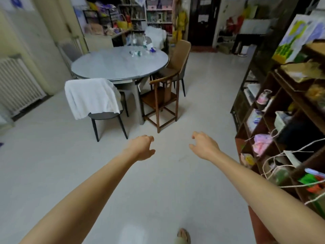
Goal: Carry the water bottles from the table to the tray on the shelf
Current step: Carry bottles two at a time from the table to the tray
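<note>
Several clear water bottles [139,48] stand and lie at the far side of the round grey table [105,67], well ahead of me. My left hand [142,147] and my right hand [204,145] are stretched out in front of me over the floor, both with loosely curled fingers and holding nothing. The dark wooden shelf [288,95] runs along my right side, packed with small items. I cannot make out a tray on it.
A chair draped with a white towel [89,97] stands at the table's near side. A wooden chair [161,101] and a brown padded chair [179,59] stand at its right. A radiator [17,85] lines the left wall. Pale open floor [158,191] lies ahead.
</note>
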